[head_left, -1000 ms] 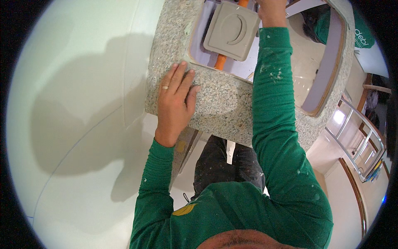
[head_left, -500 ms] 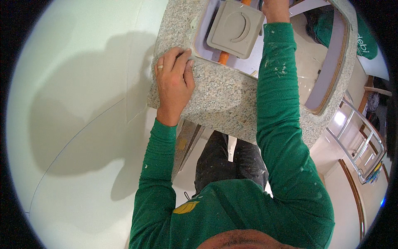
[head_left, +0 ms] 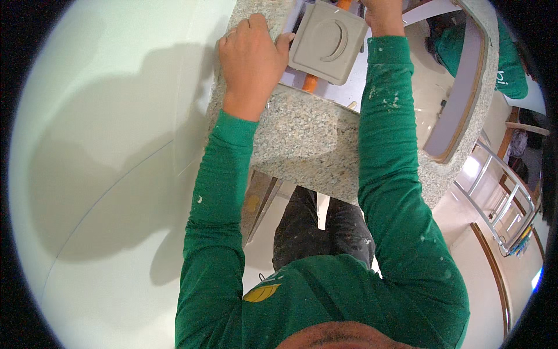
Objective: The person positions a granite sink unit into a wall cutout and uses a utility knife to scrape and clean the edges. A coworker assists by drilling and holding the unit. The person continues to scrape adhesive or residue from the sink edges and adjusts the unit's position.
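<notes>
My left hand (head_left: 251, 68) rests on the speckled granite counter (head_left: 311, 131) along its left side. Its fingers reach toward the upper edge, and the thumb stands apart, close to a square beige plastic piece (head_left: 328, 43) with a crescent-shaped recess. That piece sits over the cut-out in the granite, with an orange bar (head_left: 310, 83) showing below it. At the top edge of the picture, my right hand (head_left: 385, 17) is beside the square piece's right side. Its fingers are mostly cut off, so what they hold or touch is hidden.
A pale wall (head_left: 104, 145) with my shadow runs along the left. Right of the cut-out, a pale curved strip (head_left: 459, 93) lines the granite's inner edge. Another person in green (head_left: 514, 75) is at the upper right. A metal ladder (head_left: 504, 195) stands beyond the counter's right side.
My left hand has slid forward along the counter, its thumb now close to the beige square piece. My right hand has shifted only slightly.
</notes>
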{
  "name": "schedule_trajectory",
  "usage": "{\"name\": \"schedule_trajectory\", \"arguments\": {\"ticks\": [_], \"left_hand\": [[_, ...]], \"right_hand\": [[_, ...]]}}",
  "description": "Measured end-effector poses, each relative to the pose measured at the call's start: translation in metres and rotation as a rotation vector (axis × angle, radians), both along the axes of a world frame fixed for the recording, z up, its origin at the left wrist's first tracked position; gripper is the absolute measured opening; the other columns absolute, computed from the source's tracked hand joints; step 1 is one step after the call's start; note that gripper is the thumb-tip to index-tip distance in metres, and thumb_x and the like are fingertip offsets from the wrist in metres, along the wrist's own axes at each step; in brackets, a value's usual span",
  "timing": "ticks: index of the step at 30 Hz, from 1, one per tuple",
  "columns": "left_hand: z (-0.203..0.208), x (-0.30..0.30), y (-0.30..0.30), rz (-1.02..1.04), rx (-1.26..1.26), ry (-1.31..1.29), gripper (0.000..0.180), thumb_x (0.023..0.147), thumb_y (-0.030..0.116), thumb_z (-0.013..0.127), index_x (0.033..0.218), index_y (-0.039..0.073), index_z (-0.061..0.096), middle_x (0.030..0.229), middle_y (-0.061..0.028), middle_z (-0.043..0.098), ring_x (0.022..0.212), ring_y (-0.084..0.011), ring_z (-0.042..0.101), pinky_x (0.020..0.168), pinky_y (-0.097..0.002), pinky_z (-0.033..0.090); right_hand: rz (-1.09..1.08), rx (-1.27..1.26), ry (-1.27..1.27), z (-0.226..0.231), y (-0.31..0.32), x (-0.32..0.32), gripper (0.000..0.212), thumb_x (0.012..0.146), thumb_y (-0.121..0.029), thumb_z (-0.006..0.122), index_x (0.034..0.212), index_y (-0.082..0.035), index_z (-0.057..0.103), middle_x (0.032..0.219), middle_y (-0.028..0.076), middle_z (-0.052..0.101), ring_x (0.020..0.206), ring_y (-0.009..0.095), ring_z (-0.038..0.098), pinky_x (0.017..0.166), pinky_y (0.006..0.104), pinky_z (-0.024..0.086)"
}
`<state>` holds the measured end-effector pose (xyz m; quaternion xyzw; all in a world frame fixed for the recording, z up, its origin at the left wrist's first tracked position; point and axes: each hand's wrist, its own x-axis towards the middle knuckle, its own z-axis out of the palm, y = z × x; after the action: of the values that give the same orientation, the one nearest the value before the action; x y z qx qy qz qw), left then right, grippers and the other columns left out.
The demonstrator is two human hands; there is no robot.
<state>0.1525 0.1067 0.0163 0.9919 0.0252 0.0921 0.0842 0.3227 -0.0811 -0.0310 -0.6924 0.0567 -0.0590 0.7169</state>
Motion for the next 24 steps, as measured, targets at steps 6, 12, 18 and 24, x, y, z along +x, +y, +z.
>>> {"name": "schedule_trajectory", "arguments": {"ticks": [6, 12, 18, 24], "left_hand": [[0.001, 0.017, 0.003, -0.092, 0.166, 0.115, 0.032, 0.094, 0.037, 0.073, 0.093, 0.005, 0.073, 0.079, -0.0204, 0.074, 0.074, -0.0412, 0.075, 0.066, -0.0506, 0.059], [0.000, 0.028, 0.009, -0.263, 0.169, 0.066, 0.023, 0.091, 0.023, 0.069, 0.075, 0.007, 0.075, 0.074, -0.0206, 0.073, 0.069, -0.0391, 0.075, 0.063, -0.0489, 0.059], [-0.003, 0.028, 0.002, -0.228, 0.157, 0.163, 0.027, 0.098, 0.031, 0.067, 0.091, 0.006, 0.075, 0.077, -0.0221, 0.073, 0.074, -0.0428, 0.074, 0.066, -0.0532, 0.059], [0.015, 0.014, 0.002, -0.012, 0.165, 0.258, 0.048, 0.099, 0.051, 0.067, 0.088, 0.004, 0.074, 0.080, -0.0240, 0.074, 0.075, -0.0451, 0.075, 0.065, -0.0512, 0.060]], "right_hand": [[0.001, -0.058, -0.025, -0.004, -0.002, 0.000, 0.042, 0.092, -0.007, 0.071, 0.133, 0.002, 0.066, 0.097, 0.007, 0.072, 0.071, 0.013, 0.064, 0.059, 0.0307, 0.050], [-0.037, -0.110, -0.041, 0.003, -0.004, 0.000, 0.039, 0.091, -0.008, 0.072, 0.128, 0.004, 0.069, 0.094, 0.008, 0.073, 0.069, 0.014, 0.065, 0.059, 0.0326, 0.051], [-0.161, -0.173, -0.081, -0.006, -0.009, 0.006, 0.042, 0.088, -0.012, 0.075, 0.127, 0.004, 0.070, 0.094, 0.012, 0.075, 0.069, 0.018, 0.068, 0.061, 0.0350, 0.054], [-0.176, -0.283, -0.058, 0.003, 0.007, 0.000, 0.044, 0.087, -0.015, 0.075, 0.128, -0.001, 0.071, 0.107, 0.018, 0.077, 0.090, 0.027, 0.074, 0.080, 0.0391, 0.058]]}}
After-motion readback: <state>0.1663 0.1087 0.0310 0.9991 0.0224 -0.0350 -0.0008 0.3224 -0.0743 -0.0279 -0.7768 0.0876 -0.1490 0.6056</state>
